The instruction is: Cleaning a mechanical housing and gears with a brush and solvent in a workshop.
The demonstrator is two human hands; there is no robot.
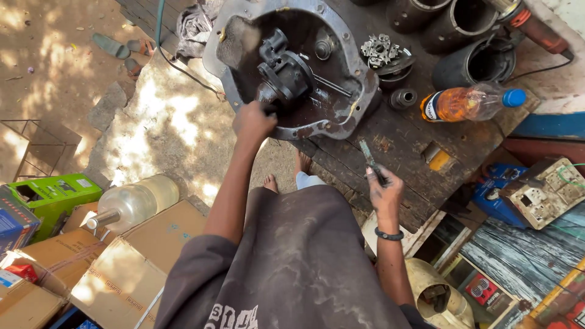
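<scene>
An outdoor yard of sunlit dirt, with a dark, oil-stained wooden bench (402,137) carrying a large round metal housing (292,67). The left hand (253,122) is closed on the housing's lower rim, just below the black mechanism (283,73) bolted inside it. The right hand (382,189) pinches a thin flat tool (368,157), tip raised above the bench. A firm brace on the rim seems wise — the casting overhangs the edge. Close by lie an orange-filled plastic bottle (469,103), a small gear part (381,52) and black cylinders (472,61); cardboard boxes (131,268) crowd the ground.
</scene>
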